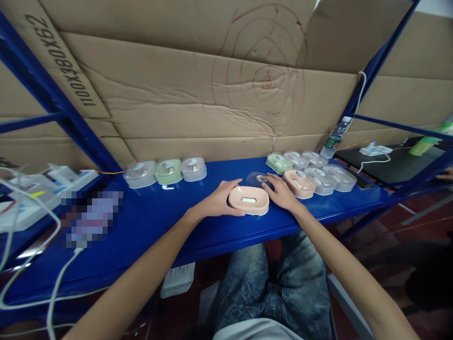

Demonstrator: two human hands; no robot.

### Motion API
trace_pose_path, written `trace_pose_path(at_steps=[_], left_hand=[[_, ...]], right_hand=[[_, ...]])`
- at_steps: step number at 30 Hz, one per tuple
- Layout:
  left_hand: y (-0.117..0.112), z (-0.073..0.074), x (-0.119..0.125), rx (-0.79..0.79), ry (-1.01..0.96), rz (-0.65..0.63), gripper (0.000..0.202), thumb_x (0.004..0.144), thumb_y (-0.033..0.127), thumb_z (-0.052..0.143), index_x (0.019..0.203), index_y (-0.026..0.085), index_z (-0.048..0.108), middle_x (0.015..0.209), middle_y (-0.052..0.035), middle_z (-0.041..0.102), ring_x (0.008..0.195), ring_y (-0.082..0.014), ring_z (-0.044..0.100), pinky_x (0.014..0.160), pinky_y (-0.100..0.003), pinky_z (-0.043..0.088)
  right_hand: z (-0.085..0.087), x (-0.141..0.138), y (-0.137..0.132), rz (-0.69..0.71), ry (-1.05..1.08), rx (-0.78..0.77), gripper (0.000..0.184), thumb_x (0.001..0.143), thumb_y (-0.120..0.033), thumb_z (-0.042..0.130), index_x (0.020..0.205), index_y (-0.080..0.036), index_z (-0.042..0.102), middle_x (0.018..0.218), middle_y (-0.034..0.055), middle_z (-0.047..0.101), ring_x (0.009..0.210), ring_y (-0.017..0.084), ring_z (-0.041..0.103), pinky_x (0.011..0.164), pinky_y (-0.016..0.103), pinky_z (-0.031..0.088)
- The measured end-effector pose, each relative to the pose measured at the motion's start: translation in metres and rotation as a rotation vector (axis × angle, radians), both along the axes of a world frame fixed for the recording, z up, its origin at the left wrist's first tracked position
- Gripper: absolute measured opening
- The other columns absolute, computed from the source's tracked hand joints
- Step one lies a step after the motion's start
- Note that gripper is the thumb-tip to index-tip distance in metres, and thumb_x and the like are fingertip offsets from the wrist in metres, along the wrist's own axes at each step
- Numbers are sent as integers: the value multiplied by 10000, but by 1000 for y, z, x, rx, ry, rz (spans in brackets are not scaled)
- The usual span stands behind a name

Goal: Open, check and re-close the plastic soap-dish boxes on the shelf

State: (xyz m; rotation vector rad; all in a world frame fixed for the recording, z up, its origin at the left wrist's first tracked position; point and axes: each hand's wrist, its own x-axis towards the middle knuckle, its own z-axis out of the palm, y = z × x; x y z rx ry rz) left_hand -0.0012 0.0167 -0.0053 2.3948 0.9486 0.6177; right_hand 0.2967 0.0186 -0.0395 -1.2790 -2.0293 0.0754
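Note:
A peach oval case [248, 200] lies open on the blue shelf [159, 222], with a small white piece inside it. My left hand [217, 200] rests against its left side, fingers curled around the edge. My right hand [281, 192] is at its right side, fingers on a clear lid [256, 179] lying just behind the case. To the right stand several lidded cases [311, 174] in green, peach and clear. Three more lidded cases [165, 171] stand in a row to the left, with a small white earbud [167, 187] lying in front of them.
Cardboard sheets [198, 94] line the back of the shelf between blue frame posts. White power strips and cables [31, 198] sit at the left. A water bottle [335, 137] stands at the right, by a black surface [389, 165] with another power strip. My knees are under the shelf edge.

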Motion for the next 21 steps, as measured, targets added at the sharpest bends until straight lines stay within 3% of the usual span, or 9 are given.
trace_pose_path(at_steps=[4, 8, 16, 21], left_hand=[[1, 1, -2, -29, 4, 38, 1222, 648, 587, 947, 1659, 263, 341, 1537, -171, 511, 1422, -405, 476, 1210, -600, 366], [3, 2, -4, -50, 15, 81, 1235, 645, 565, 947, 1663, 252, 322, 1519, -168, 514, 1423, -399, 481, 1214, -581, 366], [6, 4, -7, -61, 22, 54, 1221, 695, 562, 921, 1669, 194, 284, 1506, -152, 558, 1441, -411, 441, 1239, -577, 317], [2, 6, -7, -63, 33, 37, 1228, 716, 567, 909, 1676, 138, 275, 1571, -174, 486, 1430, -410, 442, 1242, -549, 338]], right_hand=[[-3, 6, 4, -19, 16, -8, 422, 1019, -498, 607, 1337, -233, 683, 1390, 150, 682, 1363, 333, 603, 1157, 572, 476], [-1, 8, 1, -43, -47, -10, 446, 998, -482, 640, 1362, -225, 654, 1377, 157, 674, 1329, 348, 608, 1144, 568, 483], [-8, 10, -3, -98, -161, -44, 566, 1026, -462, 606, 1533, -215, 559, 1581, 216, 528, 1501, 415, 466, 1235, 632, 362], [-7, 8, -6, -93, -192, -67, 660, 1034, -477, 594, 1574, -105, 521, 1591, 338, 467, 1504, 493, 439, 1234, 649, 340]])
